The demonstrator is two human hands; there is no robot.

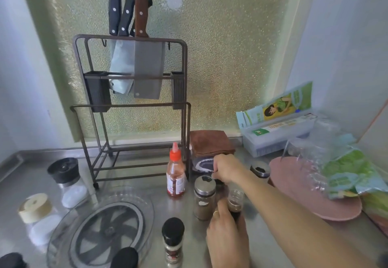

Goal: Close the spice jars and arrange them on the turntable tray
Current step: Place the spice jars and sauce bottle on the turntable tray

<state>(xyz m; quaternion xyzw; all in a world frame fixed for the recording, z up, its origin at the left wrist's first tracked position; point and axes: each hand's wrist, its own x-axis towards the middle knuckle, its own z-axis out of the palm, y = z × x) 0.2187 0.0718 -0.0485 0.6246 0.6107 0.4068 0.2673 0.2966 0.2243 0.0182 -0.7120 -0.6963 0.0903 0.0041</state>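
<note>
My left hand [225, 232] grips an open glass jar [235, 201] of dark spice, which stands lidless on the steel counter. My right hand [225, 168] reaches past it and pinches a dark lid [218, 180] lying just behind the jar. Beside them stands a jar of brown powder [204, 198] with a metal lid on. The clear turntable tray [100, 229] lies at the lower left with nothing on it. A black-capped grinder [173, 241] stands in front of the tray's right edge.
Two jars of white grains [69, 180] [37, 217] stand left of the tray. A red sauce bottle [176, 175] and a knife rack [134, 108] are behind it. Another metal-lidded jar [260, 170], a pink plate [310, 190] and bags fill the right.
</note>
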